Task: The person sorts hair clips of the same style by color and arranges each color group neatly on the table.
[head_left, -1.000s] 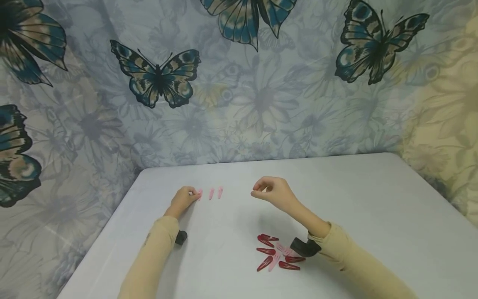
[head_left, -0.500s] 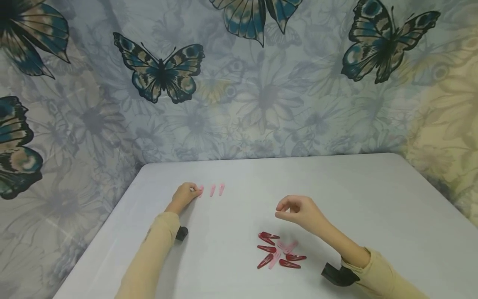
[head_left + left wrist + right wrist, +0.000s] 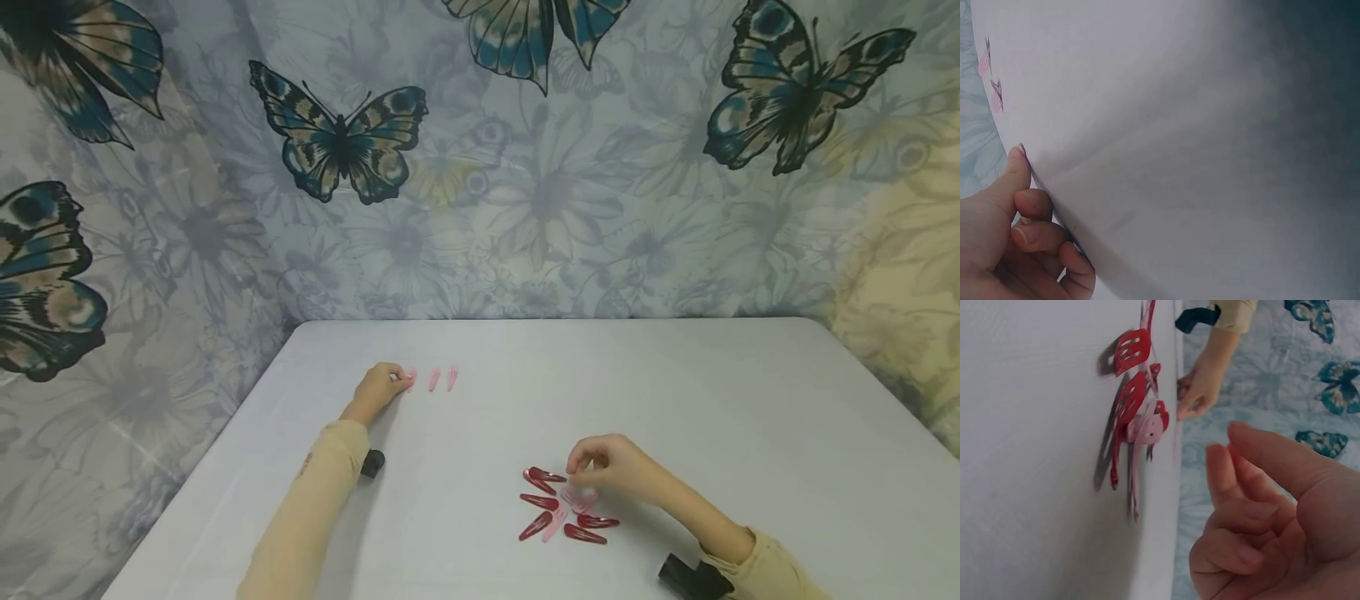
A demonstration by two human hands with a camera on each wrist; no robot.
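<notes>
On the white table, my left hand [image 3: 379, 388] pinches the leftmost of three pink hair clips [image 3: 412, 377] set in a short row. In the left wrist view, its thumb [image 3: 1016, 172] reaches the table over curled fingers, and the held clip is hidden. Beside it are the middle clip [image 3: 434, 379] and the right clip [image 3: 452, 378]. My right hand [image 3: 613, 468] hovers at a loose pile of red hair clips [image 3: 536, 527] and pink ones [image 3: 555, 523]. Its thumb and index finger are bent towards each other, apart from the clips, with nothing between them in the right wrist view.
The white table [image 3: 450, 467] ends at a cloth backdrop [image 3: 525, 208] printed with butterflies and flowers. A black wrist mount [image 3: 372, 463] sits under the left sleeve, and another mount [image 3: 693, 577] under the right one.
My right hand has come back from the middle of the table, first right, then down to the pile of clips. My left hand stays at the leftmost pink clip. The head view has shifted slightly.
</notes>
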